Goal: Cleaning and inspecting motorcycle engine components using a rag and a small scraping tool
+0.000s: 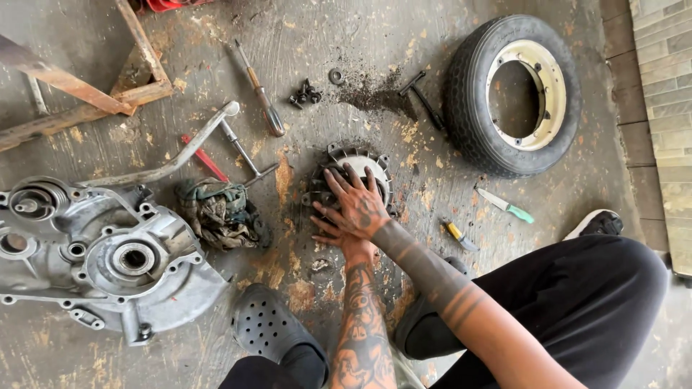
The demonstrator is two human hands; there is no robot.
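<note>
— Well, is anything kept inside something else on this floor?

— Only loosely. A cream rim [537,90] is seated inside the small black tyre [472,94] lying flat at the upper right. No box or tray is seen; a cluster of dark bolts [305,94] and a washer [336,75] are left loose on the concrete floor [432,43], beside a smear of black grit.

— And the hands?

— Both are laid on a round, finned metal part [344,160] resting on the floor between the feet, in the middle of the view. The right hand [358,203] is spread flat on top of it, fingers wide and splayed toward its far edge. The left hand [333,232] is tucked beneath the right, mostly covered, so it cannot be told whether its fingers are curled or flat; perhaps the near edge of the part is being touched.

— What is found around it?

— A crumpled rag [220,212] is left just to the left, with a grey engine casing [108,252] further left. A green-handled screwdriver [506,206] and a yellow-handled tool [457,234] are seen to the right, well apart from the hands. A long screwdriver [259,90] is laid above.
</note>
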